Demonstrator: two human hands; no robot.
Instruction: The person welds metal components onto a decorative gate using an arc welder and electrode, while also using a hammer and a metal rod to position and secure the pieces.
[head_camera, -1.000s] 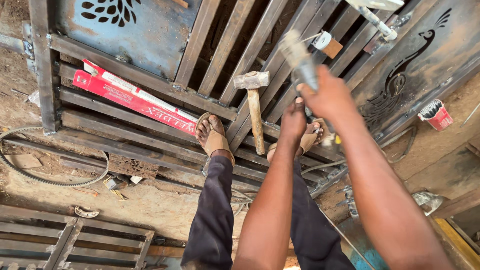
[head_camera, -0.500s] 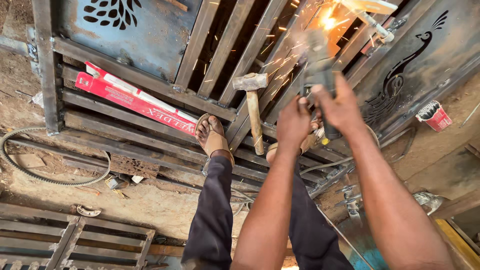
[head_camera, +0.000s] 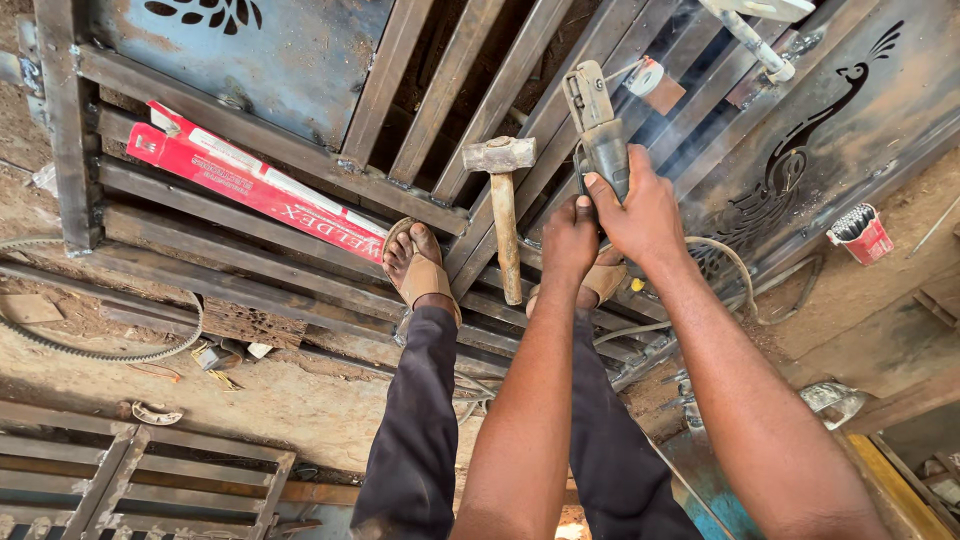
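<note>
both hands clench 1 welding electrode holder (head_camera: 598, 125) above the steel gate frame (head_camera: 300, 165): the right hand (head_camera: 640, 205) wraps its dark handle, the left hand (head_camera: 568, 235) steadies it from below. it looks stiff, fairly heavy and hot near its metal jaws, so the insulated handle seems the safe hold. a hammer (head_camera: 503, 210) lies just beside.

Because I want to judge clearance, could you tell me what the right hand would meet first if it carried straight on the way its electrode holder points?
Probably the slanted gate bars just beyond the electrode holder in the right hand; depth is unclear from above, so contact there is a guess.
</note>
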